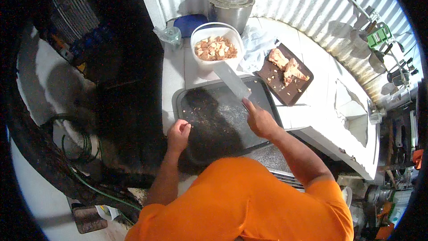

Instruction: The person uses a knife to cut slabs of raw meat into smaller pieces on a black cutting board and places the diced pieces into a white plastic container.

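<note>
My right hand (pixel 262 120) grips the handle of a cleaver (pixel 232 80), its broad blade pointing up and left over the far edge of a large dark tray (pixel 230 117). Small scraps lie scattered on that tray. At its left edge rests my left hand (pixel 179 135), fingers curled, with no object visible in it. Beyond the blade tip stands a white plastic bucket (pixel 215 65) holding chopped pieces of meat (pixel 216 48). To the right, a smaller brown tray (pixel 291 93) carries larger raw meat pieces (pixel 279 58) and some bits.
Behind the bucket are a lidded metal pot (pixel 230 10) and a blue object (pixel 190 25). Clear plastic bags (pixel 255 47) lie beside it. A tiled sink (pixel 352 113) is at the right. Utensils and a green grater (pixel 379 35) hang along the corrugated wall (pixel 287 0).
</note>
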`<state>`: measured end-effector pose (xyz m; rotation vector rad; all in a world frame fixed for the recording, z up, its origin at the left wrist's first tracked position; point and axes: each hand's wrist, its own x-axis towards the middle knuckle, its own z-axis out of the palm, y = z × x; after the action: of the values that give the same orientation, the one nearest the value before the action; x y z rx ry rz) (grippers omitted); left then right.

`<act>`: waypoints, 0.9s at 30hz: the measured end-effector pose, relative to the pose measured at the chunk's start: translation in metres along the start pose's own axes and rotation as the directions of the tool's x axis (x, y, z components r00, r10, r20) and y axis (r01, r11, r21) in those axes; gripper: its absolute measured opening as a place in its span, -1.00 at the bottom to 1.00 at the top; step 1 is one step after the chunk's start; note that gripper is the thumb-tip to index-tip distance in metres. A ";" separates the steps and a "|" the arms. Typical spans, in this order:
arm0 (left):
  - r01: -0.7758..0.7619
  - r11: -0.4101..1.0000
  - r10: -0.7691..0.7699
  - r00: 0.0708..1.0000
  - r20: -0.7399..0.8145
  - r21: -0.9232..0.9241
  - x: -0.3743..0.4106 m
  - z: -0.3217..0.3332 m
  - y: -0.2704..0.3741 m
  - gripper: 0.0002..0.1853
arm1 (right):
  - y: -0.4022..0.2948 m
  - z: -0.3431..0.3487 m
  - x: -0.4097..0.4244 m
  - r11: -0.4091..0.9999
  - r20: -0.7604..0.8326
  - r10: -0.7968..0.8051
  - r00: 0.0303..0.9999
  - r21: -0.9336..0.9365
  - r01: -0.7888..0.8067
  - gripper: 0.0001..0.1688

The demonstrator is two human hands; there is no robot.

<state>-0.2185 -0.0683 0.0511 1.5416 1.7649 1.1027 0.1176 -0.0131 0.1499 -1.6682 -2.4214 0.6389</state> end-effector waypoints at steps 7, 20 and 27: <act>-0.019 1.000 0.019 0.999 0.028 0.015 0.007 0.003 0.007 -0.81 | -0.012 -0.038 0.017 0.760 -0.144 -0.014 0.989 0.641 0.104 -0.45; 0.119 0.976 -0.123 0.992 0.009 0.182 -0.035 0.030 0.043 -0.81 | 0.021 -0.002 0.143 -0.220 0.226 0.099 0.969 0.955 -0.201 -0.65; 0.167 0.972 -0.161 0.986 -0.052 0.165 -0.019 0.054 0.041 -0.83 | 0.051 -0.015 0.074 0.055 0.249 -0.067 0.966 0.968 -0.246 -0.66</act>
<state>-0.1481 -0.0744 0.0563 1.4473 2.0172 0.9283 0.1384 0.0738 0.1334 -0.9906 -1.0614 2.0197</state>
